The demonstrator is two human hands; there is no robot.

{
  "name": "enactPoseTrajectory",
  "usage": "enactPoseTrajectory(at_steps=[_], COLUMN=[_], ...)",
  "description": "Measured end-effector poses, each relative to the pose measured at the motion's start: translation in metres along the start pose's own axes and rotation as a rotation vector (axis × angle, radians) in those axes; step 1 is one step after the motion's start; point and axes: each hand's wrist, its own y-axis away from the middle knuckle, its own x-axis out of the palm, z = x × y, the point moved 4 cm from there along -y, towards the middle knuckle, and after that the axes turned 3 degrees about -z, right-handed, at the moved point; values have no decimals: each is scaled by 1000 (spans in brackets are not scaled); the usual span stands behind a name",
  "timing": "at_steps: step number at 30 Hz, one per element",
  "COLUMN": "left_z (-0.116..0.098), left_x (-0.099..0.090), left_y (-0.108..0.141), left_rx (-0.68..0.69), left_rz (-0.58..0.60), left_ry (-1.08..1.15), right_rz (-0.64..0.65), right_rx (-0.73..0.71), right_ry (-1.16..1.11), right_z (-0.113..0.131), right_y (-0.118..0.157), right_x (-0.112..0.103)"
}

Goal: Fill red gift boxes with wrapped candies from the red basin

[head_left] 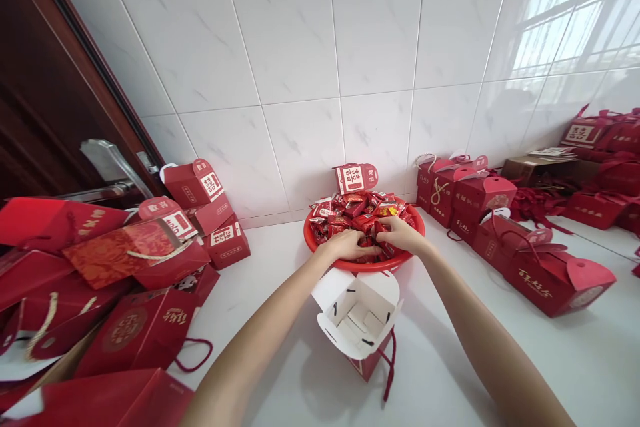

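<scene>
Both of my hands are in a round red plastic basin (pixel 365 267) heaped with red-wrapped candies (pixel 355 207). On the front left part of the heap, my left hand (pixel 350 245) has its fingers curled down around candies, the fingertips partly hidden. At the right side, my right hand (pixel 397 235) closes thumb and fingers on wrapped candies. Just in front of the basin, between my forearms, stands a red gift box (pixel 367 363) with its white-lined flaps spread wide. Its inside looks bare, and a dark red cord hangs down its right side.
Red gift boxes (pixel 135 327) lie piled on the left, several with rope handles. More closed boxes (pixel 530 267) form a row on the right. One small box (pixel 350 179) sits behind the candies against the tiled wall (pixel 300 47). A door handle (pixel 113 160) juts in at left.
</scene>
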Motion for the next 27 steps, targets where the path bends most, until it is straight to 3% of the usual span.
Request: enactPoseTrajectory(at_steps=[7,11,15,27], left_z=[1,2,6,0], left_x=[2,-10,-23,-21], left_y=[-5,-2,6,8], left_rx=[122,173,201,286], left_rz=[-75,-293,-494,-414], left_ry=[226,373,524,687], right_rz=[-182,-300,-321,-321], right_rx=[-44,-48,-36,-29], right_ry=[-319,-454,-555,-723], right_z=[-3,-9,-15,-16], right_y=[-1,-1,-2,-3], right_x=[-10,-16,-17,-20])
